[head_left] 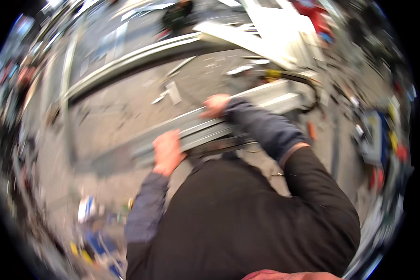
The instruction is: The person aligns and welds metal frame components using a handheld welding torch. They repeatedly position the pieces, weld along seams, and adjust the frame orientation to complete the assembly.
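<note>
Dark top (219, 214) — hands (168, 150) (215, 106) on rails (209, 132)

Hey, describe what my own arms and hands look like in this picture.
Your left hand and right hand are ungloved and blurred. Grey-blue coverings wrap both forearms, below black sleeves; on the right, a bare strip separates them.

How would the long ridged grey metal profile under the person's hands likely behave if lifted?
The long ridged grey metal profile is probably stiff, given the lengthwise ridges visible between the left hand and right hand. Its length suggests it may swing if lifted near one end. Its flat faces make rolling unlikely.
</note>
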Demonstrator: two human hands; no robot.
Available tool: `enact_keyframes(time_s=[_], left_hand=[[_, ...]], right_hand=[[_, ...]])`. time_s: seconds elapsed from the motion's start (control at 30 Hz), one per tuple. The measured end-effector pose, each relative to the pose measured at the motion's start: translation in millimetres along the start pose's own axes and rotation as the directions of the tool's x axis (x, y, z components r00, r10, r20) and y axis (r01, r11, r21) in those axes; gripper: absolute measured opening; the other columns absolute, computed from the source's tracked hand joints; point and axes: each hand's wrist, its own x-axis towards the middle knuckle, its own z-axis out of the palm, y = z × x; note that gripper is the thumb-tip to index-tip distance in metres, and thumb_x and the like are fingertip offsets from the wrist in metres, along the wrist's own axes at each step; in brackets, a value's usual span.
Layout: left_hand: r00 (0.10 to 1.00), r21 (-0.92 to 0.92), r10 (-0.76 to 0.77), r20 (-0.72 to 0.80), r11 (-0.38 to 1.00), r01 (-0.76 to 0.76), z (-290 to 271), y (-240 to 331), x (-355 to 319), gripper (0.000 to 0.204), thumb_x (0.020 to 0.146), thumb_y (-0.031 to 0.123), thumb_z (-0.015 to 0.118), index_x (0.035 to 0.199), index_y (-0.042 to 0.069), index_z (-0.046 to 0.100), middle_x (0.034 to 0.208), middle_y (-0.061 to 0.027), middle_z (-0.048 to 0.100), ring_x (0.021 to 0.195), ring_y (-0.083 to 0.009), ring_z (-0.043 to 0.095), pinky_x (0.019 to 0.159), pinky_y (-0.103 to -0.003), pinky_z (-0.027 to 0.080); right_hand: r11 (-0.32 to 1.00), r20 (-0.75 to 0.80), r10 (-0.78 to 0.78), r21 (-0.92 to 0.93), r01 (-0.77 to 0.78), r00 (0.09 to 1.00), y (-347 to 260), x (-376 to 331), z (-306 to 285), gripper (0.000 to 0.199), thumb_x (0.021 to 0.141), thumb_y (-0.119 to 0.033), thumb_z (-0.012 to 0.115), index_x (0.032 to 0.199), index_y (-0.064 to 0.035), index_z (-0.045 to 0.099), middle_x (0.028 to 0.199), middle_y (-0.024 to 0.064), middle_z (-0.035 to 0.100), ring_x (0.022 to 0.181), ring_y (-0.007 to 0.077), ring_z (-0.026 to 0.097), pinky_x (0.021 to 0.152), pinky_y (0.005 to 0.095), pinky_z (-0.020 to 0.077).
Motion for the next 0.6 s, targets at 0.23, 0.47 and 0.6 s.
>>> enact_keyframes(time_s=[0.23,0.47,0.6], left_hand=[[0.999,-0.020,-0.043,-0.022,0.999,0.042,11.2,-5.9,-2.7,0.088,0.064,0.025,0.092,0.143,0.006,0.057,0.123,-0.0109,0.061,0.120,-0.0327,0.060,0.105,-0.049,0.045],[0.996,-0.057,-0.058,-0.063,0.997,0.055,9.2,11.8,-22.5,0.090,0.062,0.022,0.091,0.144,0.005,0.059,0.125,-0.0113,0.062,0.118,-0.0316,0.060,0.105,-0.048,0.044],[0.995,-0.098,-0.073,-0.061,0.993,0.066,11.1,16.5,-33.8,0.086,0.064,0.023,0.090,0.143,0.006,0.060,0.125,-0.0105,0.062,0.120,-0.0317,0.060,0.105,-0.048,0.044]], right_hand=[[0.999,0.035,0.004,0.039,-0.005,0.999,-31.1,42.4,3.8,0.087,0.099,-0.082,0.057,0.145,-0.0106,0.075,0.135,0.0220,0.078,0.131,0.0389,0.071,0.113,0.0444,0.0528],[0.994,0.069,-0.069,0.091,0.062,0.995,-26.5,34.7,16.6,0.089,0.100,-0.085,0.054,0.127,-0.0054,0.083,0.122,0.0248,0.080,0.122,0.0412,0.075,0.106,0.0473,0.0560],[0.995,0.101,-0.059,0.084,0.051,0.993,-37.2,23.1,18.1,0.083,0.102,-0.081,0.054,0.133,-0.0084,0.081,0.126,0.0219,0.080,0.124,0.0387,0.074,0.107,0.0466,0.0555]])
